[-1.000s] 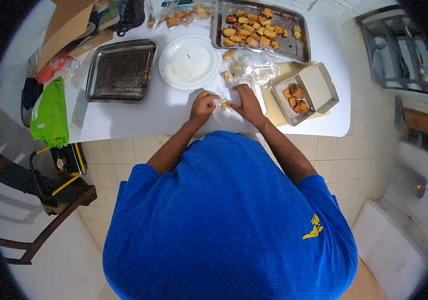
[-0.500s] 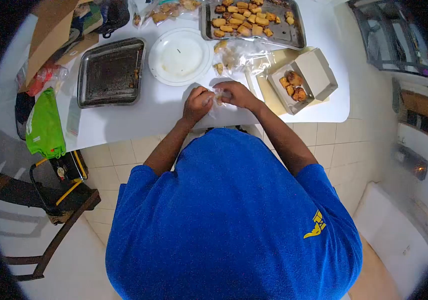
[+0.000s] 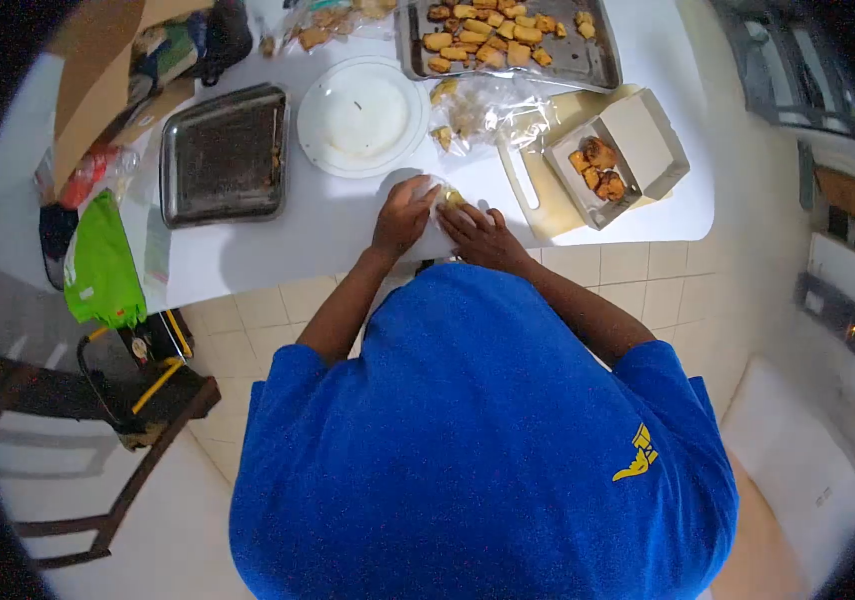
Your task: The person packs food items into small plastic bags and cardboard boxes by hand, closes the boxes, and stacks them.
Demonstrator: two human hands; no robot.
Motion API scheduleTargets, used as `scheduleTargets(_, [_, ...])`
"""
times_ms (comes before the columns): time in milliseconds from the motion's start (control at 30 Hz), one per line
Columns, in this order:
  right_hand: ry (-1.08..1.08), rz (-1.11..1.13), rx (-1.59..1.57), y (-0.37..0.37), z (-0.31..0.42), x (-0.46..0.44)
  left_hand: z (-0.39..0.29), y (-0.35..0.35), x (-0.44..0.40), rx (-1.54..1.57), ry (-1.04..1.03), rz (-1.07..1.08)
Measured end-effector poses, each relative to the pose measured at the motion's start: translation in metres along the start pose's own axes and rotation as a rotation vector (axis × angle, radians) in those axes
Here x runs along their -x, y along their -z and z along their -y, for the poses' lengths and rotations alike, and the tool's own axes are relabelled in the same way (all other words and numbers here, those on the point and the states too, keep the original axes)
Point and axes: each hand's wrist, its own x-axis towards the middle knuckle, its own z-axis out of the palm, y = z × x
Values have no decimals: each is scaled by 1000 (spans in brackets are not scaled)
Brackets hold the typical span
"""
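A small clear plastic bag (image 3: 454,197) with a yellowish piece of food in it lies between my hands near the table's front edge. My left hand (image 3: 406,214) is closed, its fingertips gripping the bag's left side. From the right, my right hand (image 3: 486,236) presses its bent fingers onto the bag's near side. Fingers partly cover the bag. Just beyond is a white plate (image 3: 320,130) with a small dark speck on it. A larger clear plastic bag (image 3: 493,118) with pale food pieces lies further right.
Browned pastry pieces fill much of a metal tray (image 3: 588,70) at the back. An open cardboard box (image 3: 651,150) with pastries rests on a cream cutting board (image 3: 550,215). Left are a dark baking tray (image 3: 223,205), a green bag (image 3: 105,265) and a large cardboard box (image 3: 98,75).
My right hand has lowered and turned palm-down beside the small bag. The bag now rests lower, with its yellowish content showing more. The view has shifted slightly.
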Motion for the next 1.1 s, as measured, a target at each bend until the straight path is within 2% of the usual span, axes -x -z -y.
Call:
scheduleTargets(33, [-11, 9, -25, 1, 1, 0, -2, -1, 1, -24, -55, -30])
scheduleTargets(167, [-31, 32, -136, -2, 1, 3, -5, -9, 3, -44, -134, 114])
scheduleTargets(267, [-25, 108, -107, 3, 1, 2, -15, -3, -1, -80, -152, 235])
scheduleTargets(467, [63, 35, -210, -14, -5, 5, -13, -9, 4, -173, -176, 347])
scheduleTargets(567, [76, -160, -364, -13, -16, 13, -15, -8, 4, -216, -165, 403])
scheduleTargets(667, [-200, -395, -763, 1, -21, 15, -21, -4, 3, -252, -142, 484])
scheduleTargets(700, [-252, -418, -614, -1, -22, 19, -22, -3, 3, -252, -130, 509])
scheduleTargets(833, [-209, -364, -594, -4, -28, 24, -26, 0, 1, -257, -160, 488])
scheduleTargets(900, [-157, -328, -592, -4, -34, 18, -30, 2, 4, -322, -195, 390])
scheduleTargets(1000, [173, -324, -400, 0, -51, -2, -22, -11, 19, -382, -177, 335])
scheduleTargets(1100, [53, -112, -675, 12, -50, -20, 2, -31, 29, -282, -146, 397])
